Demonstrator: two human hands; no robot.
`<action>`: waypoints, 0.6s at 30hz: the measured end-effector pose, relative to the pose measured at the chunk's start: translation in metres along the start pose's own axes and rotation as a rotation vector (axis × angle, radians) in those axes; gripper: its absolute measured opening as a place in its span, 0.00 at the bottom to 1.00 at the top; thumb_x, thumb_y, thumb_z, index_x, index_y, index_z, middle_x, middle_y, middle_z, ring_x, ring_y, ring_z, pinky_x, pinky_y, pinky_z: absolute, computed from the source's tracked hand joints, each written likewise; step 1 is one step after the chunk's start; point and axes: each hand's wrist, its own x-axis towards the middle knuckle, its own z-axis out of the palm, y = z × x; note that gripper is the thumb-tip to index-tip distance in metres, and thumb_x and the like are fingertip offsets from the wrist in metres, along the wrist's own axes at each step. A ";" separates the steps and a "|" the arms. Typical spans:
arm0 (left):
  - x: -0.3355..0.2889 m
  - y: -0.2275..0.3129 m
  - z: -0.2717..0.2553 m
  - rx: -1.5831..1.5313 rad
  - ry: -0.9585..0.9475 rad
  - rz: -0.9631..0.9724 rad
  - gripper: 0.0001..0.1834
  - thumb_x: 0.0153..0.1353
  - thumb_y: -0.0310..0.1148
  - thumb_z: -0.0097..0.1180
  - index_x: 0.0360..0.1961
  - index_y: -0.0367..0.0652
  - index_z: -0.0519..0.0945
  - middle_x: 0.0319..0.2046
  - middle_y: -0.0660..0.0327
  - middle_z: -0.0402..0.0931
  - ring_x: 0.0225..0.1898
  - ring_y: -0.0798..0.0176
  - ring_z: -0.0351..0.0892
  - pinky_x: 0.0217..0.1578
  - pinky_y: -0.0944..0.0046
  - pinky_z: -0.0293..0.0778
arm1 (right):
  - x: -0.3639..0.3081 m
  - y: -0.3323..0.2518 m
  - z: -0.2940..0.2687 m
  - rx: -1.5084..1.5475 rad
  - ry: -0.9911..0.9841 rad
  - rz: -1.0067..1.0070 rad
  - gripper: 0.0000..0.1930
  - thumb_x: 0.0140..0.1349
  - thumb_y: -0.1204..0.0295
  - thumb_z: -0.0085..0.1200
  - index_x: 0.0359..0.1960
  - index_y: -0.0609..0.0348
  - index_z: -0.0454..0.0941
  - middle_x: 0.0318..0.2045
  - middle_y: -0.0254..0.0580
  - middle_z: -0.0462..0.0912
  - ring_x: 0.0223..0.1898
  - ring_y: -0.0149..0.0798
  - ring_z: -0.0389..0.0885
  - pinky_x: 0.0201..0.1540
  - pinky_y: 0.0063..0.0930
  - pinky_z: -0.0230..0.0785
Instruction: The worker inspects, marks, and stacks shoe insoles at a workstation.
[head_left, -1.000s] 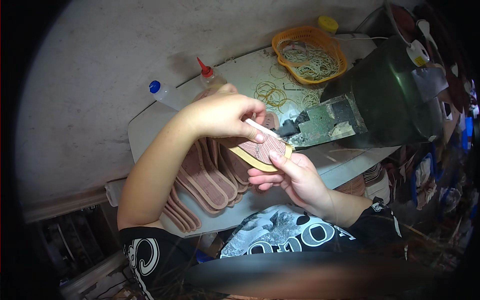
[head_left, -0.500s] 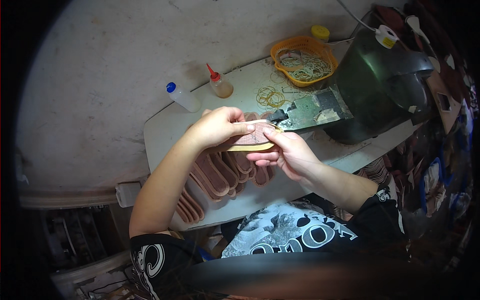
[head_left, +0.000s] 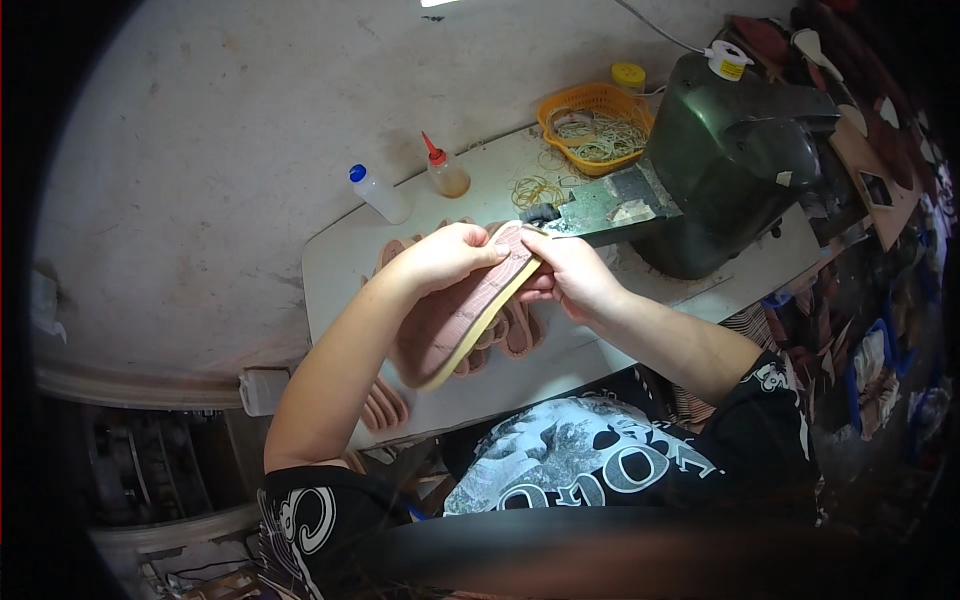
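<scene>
Both hands hold a pinkish-brown shoe insole (head_left: 455, 325) with a pale yellow edge strip, its far end against the dark tip of a green machine arm (head_left: 615, 205). My left hand (head_left: 450, 258) is closed on its left side near that end, thumb on top. My right hand (head_left: 575, 280) pinches the right edge by the tip, fingers curled partly underneath. The insole slants, its wide end toward me at lower left. Beneath it, more insoles (head_left: 522, 335) lie overlapping on the pale table (head_left: 340, 260), partly hidden by my hands and the held one.
The dark green machine body (head_left: 720, 160) stands at right. Behind are a blue-capped bottle (head_left: 380, 195), a red-tipped bottle (head_left: 448, 176), loose yellow bands (head_left: 538, 192), an orange basket (head_left: 552, 130) of cords and a yellow-lidded jar (head_left: 628, 76). Several insoles (head_left: 382, 408) lie at the front left edge.
The insole has turned from lying nearly crosswise to slanting toward me, so more of its top shows. Both hands still grip it. The whole view has shifted slightly.
</scene>
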 end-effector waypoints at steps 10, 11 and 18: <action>-0.002 -0.004 0.003 -0.286 -0.010 -0.044 0.12 0.63 0.38 0.58 0.33 0.39 0.80 0.27 0.65 0.79 0.26 0.74 0.75 0.29 0.70 0.72 | -0.001 -0.004 0.002 -0.009 -0.038 -0.012 0.15 0.68 0.63 0.47 0.46 0.64 0.75 0.33 0.39 0.82 0.28 0.27 0.83 0.30 0.19 0.78; -0.001 -0.009 0.007 -0.340 0.010 -0.035 0.12 0.63 0.39 0.57 0.32 0.40 0.80 0.27 0.65 0.79 0.26 0.74 0.75 0.28 0.70 0.71 | -0.001 -0.003 0.000 -0.048 -0.034 0.005 0.16 0.69 0.62 0.47 0.48 0.62 0.74 0.35 0.38 0.83 0.29 0.26 0.83 0.32 0.20 0.79; -0.010 0.000 0.037 -0.306 0.091 -0.064 0.15 0.64 0.43 0.55 0.23 0.47 0.76 0.16 0.70 0.69 0.16 0.75 0.62 0.19 0.70 0.58 | -0.013 -0.003 -0.017 -0.185 -0.086 0.080 0.15 0.61 0.67 0.59 0.45 0.63 0.78 0.37 0.38 0.84 0.36 0.29 0.82 0.42 0.25 0.76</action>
